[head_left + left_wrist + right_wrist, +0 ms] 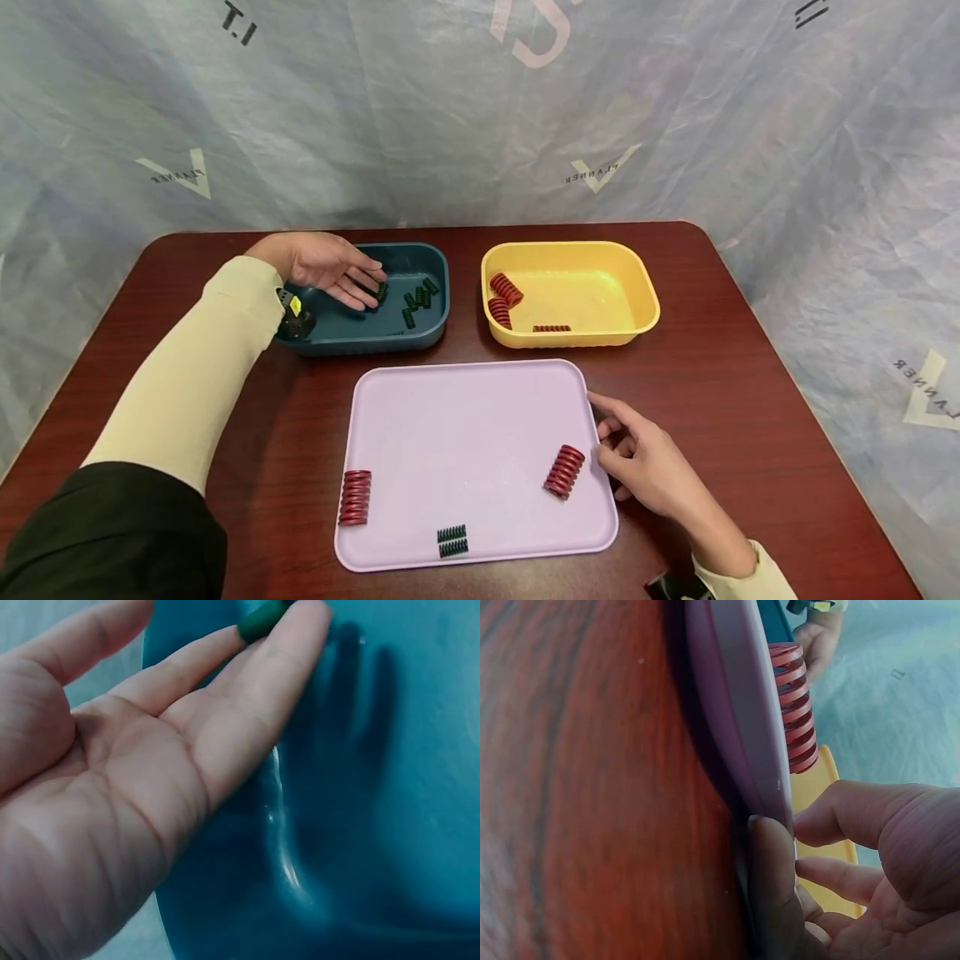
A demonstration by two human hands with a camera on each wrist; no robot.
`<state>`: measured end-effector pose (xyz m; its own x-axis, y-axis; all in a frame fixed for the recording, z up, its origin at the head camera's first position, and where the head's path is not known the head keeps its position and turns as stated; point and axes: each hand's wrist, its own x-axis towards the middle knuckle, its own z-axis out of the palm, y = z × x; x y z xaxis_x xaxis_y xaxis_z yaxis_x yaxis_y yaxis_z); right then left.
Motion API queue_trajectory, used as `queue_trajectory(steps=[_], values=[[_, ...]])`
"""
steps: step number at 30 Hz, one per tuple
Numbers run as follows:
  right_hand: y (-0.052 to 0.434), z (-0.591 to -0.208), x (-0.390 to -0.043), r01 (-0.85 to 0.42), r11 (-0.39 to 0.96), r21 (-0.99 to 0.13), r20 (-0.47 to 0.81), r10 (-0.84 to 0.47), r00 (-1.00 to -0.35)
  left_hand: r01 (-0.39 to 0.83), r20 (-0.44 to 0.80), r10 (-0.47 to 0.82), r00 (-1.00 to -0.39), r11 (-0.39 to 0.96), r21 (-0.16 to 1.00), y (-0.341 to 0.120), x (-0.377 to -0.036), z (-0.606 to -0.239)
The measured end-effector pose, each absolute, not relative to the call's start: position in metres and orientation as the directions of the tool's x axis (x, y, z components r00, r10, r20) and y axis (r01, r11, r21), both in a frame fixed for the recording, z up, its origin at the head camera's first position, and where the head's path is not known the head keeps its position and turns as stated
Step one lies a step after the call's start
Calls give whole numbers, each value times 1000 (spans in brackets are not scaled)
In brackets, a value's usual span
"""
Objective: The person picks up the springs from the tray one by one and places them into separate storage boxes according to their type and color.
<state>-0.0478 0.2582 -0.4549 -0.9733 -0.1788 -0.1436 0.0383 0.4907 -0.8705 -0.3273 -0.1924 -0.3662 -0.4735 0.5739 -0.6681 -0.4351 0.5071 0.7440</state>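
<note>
My left hand [333, 267] reaches into the teal bin [442, 321] with its palm turned up and fingers nearly straight. A small dark green spring [382, 292] shows beside those fingertips, and in the left wrist view a green spring [262, 621] is partly hidden behind them. My right hand [648, 467] holds the right edge of the lilac tray [480, 442], with thumb and fingers at the rim. On the tray lie a red spring [564, 472] near that hand, another red spring [355, 497] at the left edge, and two green springs [452, 540] side by side near the front.
Several more green springs [423, 293] lie in the teal bin. To its right stands a yellow bin [645, 312] with red springs [506, 289] at its left and front. Both bins sit behind the tray on a dark red wooden table [750, 400]. Grey sheeting [450, 108] hangs behind.
</note>
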Motion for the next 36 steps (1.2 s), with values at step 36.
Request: queue_trajectory(steps=[36], values=[[257,-453,-46,32,490,-871,-135,-178,-975,-17,-123,540,-833,196,980,-195,-214,-352]])
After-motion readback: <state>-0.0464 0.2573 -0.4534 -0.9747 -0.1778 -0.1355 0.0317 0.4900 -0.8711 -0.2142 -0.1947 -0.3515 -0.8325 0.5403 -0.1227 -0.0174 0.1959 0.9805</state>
